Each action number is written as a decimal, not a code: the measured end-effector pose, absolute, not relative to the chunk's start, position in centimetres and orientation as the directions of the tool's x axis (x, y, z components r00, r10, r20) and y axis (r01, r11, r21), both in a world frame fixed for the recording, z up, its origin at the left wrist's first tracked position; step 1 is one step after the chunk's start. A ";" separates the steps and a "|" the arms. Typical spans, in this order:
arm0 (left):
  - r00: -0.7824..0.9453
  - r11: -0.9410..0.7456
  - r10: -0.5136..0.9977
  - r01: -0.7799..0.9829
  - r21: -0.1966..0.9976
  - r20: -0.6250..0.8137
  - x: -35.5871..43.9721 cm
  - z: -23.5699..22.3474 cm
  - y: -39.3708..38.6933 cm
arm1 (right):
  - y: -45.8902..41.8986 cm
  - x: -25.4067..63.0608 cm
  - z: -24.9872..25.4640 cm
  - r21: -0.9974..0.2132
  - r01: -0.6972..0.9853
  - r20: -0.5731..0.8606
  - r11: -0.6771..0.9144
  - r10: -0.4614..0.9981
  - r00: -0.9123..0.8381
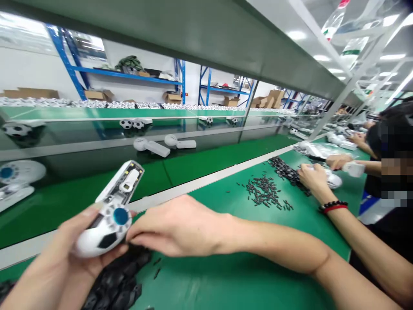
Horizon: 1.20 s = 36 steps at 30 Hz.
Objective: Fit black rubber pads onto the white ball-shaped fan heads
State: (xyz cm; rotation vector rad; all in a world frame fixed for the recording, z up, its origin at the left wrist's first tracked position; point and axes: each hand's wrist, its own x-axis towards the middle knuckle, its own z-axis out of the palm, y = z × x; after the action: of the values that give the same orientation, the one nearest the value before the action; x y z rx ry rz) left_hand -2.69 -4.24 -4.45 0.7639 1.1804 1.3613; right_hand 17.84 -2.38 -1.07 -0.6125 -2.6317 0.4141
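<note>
Free green mat [232,284] between the black parts heap [116,280] and a co-worker's forearm [364,241]

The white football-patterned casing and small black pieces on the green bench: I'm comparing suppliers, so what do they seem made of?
The white football-patterned casing looks like moulded plastic with a smooth, glossy finish, shown by its soft highlights. The small black pieces look matt, probably moulded plastic or rubber, though too small to tell.

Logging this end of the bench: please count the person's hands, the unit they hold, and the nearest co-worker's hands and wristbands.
Person's hands, left hand and right hand: 2
Football-patterned handheld unit: 1
Co-worker's hands, and: 2
Wristbands, black beaded bracelet and red band: 2
Total: 7
</note>
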 end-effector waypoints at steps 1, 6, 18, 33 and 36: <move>-0.207 0.142 0.954 -0.329 0.934 -0.217 -2.1 -3.9 -4.6 | -2.2 18.2 -1.0 -0.425 0.300 0.436 0.854 0.483 -0.759; -0.251 0.068 0.952 -0.379 0.923 -0.174 -0.4 -2.0 -5.4 | -2.1 19.4 -0.4 -0.600 0.109 0.690 0.792 0.582 -0.429; 0.056 0.030 0.998 -0.167 0.986 -0.021 -0.7 -3.2 -7.4 | -2.2 19.5 0.0 -0.978 -0.161 0.199 0.134 0.831 -0.519; -0.024 -0.159 0.986 0.158 0.975 0.164 -0.2 -3.1 -7.9 | -2.0 18.6 -1.2 -0.948 -0.241 -0.033 -0.206 0.819 -0.573; -0.044 -0.143 0.987 0.162 0.976 0.152 -0.1 -3.1 -8.0 | -2.2 18.3 -1.6 -0.941 -0.242 -0.057 -0.236 0.817 -0.574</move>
State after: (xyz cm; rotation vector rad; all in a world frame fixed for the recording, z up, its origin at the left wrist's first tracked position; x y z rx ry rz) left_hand -0.11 -8.04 -3.07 1.4118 1.2950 1.2825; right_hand 18.29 -2.21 -1.60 -0.7386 -1.2910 1.8851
